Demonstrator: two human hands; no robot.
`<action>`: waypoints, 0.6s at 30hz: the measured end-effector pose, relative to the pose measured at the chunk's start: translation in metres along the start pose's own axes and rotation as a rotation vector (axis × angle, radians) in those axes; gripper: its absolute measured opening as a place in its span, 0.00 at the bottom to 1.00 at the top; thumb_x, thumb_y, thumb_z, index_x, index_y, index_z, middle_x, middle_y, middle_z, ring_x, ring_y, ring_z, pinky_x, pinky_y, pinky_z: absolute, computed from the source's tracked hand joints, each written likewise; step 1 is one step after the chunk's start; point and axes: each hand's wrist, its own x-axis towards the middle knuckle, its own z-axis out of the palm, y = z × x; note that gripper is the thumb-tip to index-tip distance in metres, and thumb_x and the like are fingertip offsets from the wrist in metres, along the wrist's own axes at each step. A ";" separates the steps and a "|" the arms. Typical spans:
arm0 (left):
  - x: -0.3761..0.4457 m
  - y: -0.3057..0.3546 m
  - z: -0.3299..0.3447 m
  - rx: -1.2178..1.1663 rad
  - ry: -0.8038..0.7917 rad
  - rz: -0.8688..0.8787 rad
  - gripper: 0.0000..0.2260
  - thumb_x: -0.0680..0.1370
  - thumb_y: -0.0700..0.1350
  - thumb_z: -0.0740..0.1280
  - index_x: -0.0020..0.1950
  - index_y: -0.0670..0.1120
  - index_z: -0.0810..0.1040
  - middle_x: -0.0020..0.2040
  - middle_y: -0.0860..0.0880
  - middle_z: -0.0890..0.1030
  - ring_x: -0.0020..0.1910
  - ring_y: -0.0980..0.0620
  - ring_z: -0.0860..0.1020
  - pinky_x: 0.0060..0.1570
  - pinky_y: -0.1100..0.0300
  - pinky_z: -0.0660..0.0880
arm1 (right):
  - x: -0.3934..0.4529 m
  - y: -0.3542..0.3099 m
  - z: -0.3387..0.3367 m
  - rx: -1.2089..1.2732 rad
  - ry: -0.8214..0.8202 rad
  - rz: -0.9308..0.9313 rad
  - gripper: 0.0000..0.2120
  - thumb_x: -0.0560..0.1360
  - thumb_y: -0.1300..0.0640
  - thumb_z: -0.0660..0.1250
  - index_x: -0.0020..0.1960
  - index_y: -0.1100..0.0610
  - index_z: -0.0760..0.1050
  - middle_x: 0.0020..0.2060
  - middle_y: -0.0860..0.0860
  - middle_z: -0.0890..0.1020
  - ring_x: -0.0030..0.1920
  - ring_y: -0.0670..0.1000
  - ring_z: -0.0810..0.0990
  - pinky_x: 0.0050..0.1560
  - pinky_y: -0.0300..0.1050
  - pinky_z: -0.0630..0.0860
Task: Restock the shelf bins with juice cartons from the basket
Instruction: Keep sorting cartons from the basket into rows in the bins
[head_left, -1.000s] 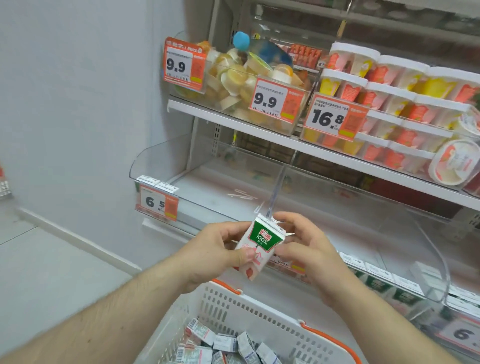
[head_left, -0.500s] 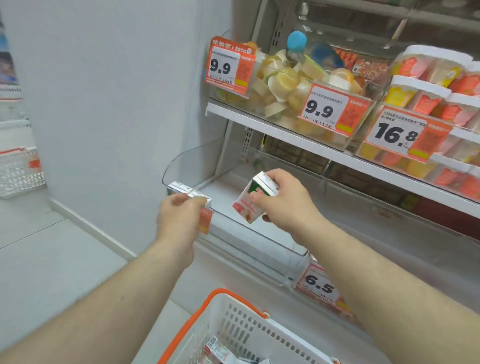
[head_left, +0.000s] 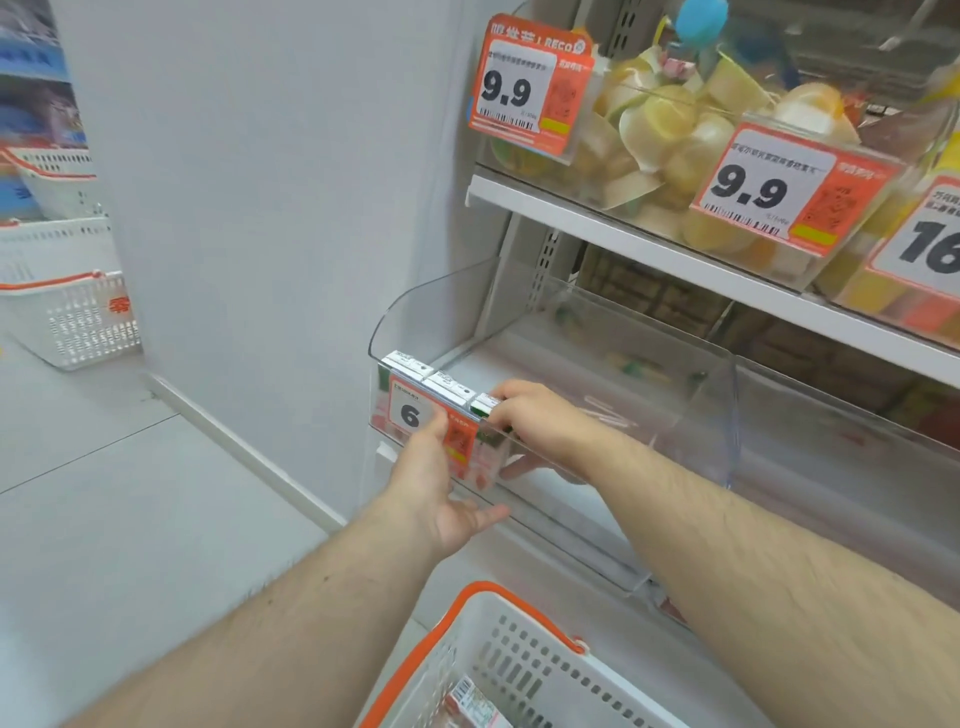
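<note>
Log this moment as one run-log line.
right hand: grip on juice carton, setting it third in clear bin | left hand: open against bin front | basket: cartons remain

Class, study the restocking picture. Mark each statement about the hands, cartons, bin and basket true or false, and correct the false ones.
1. The right hand holds a juice carton inside the clear bin. True.
2. The carton is going beside two cartons already standing at the bin's front left. True.
3. The left hand is reaching into the basket. False: it rests against the bin's front, by the price tag.
4. The bin is packed full. False: most of it shows bare floor.
</note>
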 end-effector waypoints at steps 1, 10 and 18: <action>-0.001 0.000 0.000 -0.015 -0.008 0.010 0.14 0.80 0.58 0.62 0.54 0.49 0.78 0.56 0.44 0.78 0.59 0.42 0.77 0.62 0.33 0.70 | 0.000 0.001 0.000 0.041 -0.023 -0.003 0.14 0.71 0.64 0.62 0.56 0.62 0.77 0.43 0.60 0.82 0.41 0.61 0.83 0.50 0.60 0.81; -0.001 -0.004 0.002 -0.060 -0.029 0.051 0.14 0.81 0.55 0.63 0.64 0.51 0.76 0.62 0.46 0.78 0.51 0.50 0.76 0.64 0.35 0.69 | 0.004 0.018 -0.017 0.418 -0.191 0.072 0.15 0.75 0.66 0.61 0.58 0.65 0.81 0.55 0.63 0.83 0.51 0.60 0.82 0.58 0.57 0.79; -0.002 -0.012 -0.005 -0.042 -0.009 0.041 0.16 0.82 0.48 0.62 0.70 0.53 0.70 0.71 0.45 0.70 0.72 0.36 0.65 0.61 0.39 0.72 | 0.005 0.018 -0.016 0.104 -0.144 0.059 0.12 0.81 0.56 0.60 0.59 0.55 0.79 0.52 0.50 0.83 0.52 0.51 0.83 0.51 0.46 0.76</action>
